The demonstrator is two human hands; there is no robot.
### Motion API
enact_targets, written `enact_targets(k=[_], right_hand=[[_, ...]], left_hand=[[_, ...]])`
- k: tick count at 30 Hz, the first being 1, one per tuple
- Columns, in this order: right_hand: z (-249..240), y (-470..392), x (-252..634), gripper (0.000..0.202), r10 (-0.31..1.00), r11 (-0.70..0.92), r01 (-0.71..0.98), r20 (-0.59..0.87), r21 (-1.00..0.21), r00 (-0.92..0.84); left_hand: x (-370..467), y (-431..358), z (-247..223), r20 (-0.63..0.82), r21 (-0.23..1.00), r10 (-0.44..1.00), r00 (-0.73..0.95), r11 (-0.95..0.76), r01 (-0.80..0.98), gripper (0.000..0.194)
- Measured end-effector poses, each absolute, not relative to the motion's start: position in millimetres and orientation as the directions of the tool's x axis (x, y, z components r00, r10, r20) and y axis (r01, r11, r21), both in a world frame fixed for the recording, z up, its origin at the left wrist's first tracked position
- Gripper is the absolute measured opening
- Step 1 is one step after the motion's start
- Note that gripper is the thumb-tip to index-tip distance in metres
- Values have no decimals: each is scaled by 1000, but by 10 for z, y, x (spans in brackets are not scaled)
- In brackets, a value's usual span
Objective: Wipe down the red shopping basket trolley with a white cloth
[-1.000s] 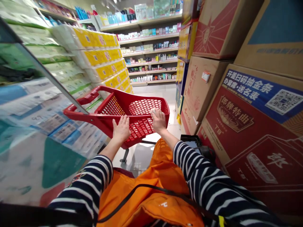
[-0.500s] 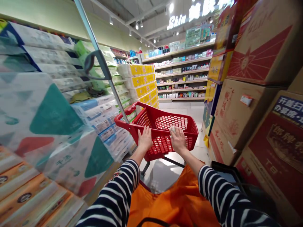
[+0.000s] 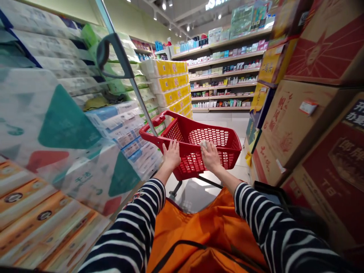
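Observation:
A red plastic shopping cart (image 3: 196, 149) with a perforated basket stands sideways before me, and no goods show inside it. My left hand (image 3: 171, 155) rests on the cart's near rim, fingers stretched and spread over the edge. Farther right on the same rim is my right hand (image 3: 210, 157), its fingers bent over a small pale crumpled wad (image 3: 203, 143). Whether the wad is cloth or paper I cannot tell. By the cart's handle end rises a slanted metal pole (image 3: 143, 104) with a grey loop grip (image 3: 113, 57).
Stacked packs of paper goods (image 3: 71, 121) line the left side, with yellow-and-white packs (image 3: 173, 83) beyond the cart. Cardboard boxes (image 3: 290, 117) are piled on the right. Shelves of bottles and small boxes (image 3: 224, 72) stand at the back. Orange cloth (image 3: 196, 235) covers my lap.
My view has tilted down and come slightly closer to the back shelves. Both hands stay at the cart's near rim, and the pale wad remains under my right fingers.

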State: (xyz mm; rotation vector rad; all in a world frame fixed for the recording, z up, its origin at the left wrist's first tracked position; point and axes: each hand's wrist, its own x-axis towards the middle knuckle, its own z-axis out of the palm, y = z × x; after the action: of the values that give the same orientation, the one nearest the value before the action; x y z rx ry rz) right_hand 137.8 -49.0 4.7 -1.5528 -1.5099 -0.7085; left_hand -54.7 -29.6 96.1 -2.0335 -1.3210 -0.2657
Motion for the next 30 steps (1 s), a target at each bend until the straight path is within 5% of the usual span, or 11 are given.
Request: enact_targets(k=[3, 11, 19, 24, 30], right_hand=[[72, -500, 1353, 44, 527, 112, 985, 848, -129, 51], [-3, -551, 1808, 44, 487, -103, 893, 761, -438, 429], [267, -433, 1019, 50, 526, 231, 953, 849, -198, 49], [298, -321, 1069, 65, 545, 427, 819, 832, -384, 105], [675, -607, 1388, 53, 646, 603, 493, 747, -627, 161]], left_hand=[[-589, -314, 997, 489, -456, 730, 478, -253, 853, 70], [-556, -378, 1009, 476, -439, 740, 475, -268, 858, 71], [-469, -411, 969, 525, -371, 699, 486, -327, 869, 71], [-148, -443, 927, 511, -332, 563, 650, -568, 753, 72], [179, -402, 925, 427, -221, 646, 633, -604, 766, 59]])
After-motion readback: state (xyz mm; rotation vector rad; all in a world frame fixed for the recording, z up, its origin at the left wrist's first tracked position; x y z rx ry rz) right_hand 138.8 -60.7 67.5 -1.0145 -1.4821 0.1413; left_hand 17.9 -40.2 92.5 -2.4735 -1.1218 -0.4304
